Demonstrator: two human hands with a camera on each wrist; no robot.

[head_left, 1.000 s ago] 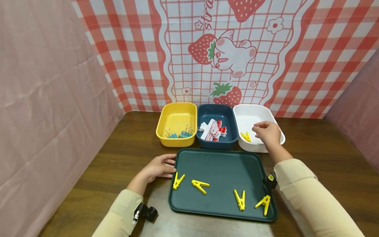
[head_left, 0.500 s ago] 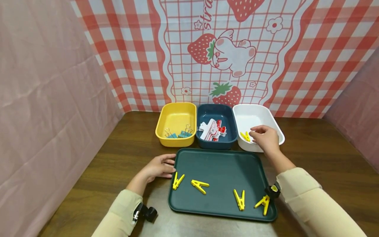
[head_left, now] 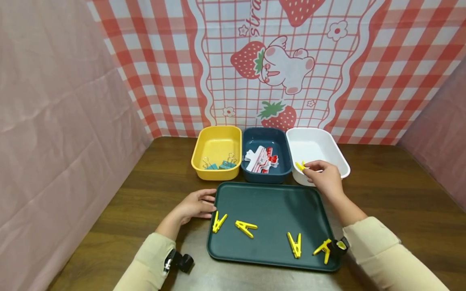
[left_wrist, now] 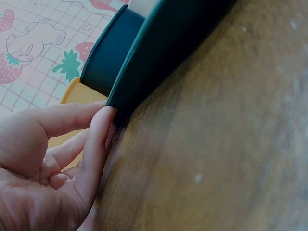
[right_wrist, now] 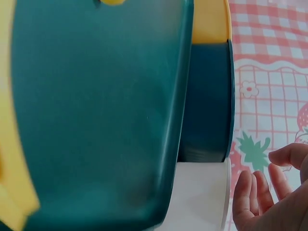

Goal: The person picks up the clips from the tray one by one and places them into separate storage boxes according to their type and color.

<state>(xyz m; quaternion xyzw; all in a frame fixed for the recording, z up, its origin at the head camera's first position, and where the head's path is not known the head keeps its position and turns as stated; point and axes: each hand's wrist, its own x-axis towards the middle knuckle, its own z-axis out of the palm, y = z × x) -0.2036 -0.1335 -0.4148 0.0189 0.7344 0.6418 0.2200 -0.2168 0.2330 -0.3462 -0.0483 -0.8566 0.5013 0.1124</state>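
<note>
My right hand hovers over the near edge of the white bin, fingers loosely bent with nothing between them in the right wrist view. A yellow clothespin lies in that bin, overlapped by its fingertips in the head view. My left hand rests its fingertips against the left rim of the dark green tray. Several yellow clothespins lie spread on the tray: one by the left rim, another beside it, and others toward the front right, one partly hidden by the right wrist camera.
A yellow bin holds teal binder clips. Between it and the white bin, a dark blue bin contains red and white bulldog clips. The row stands behind the tray on a wooden table, before a checked cloth backdrop.
My right hand has moved left and toward the tray, from inside the white bin to its near edge. The left hand and the tray have stayed put.
</note>
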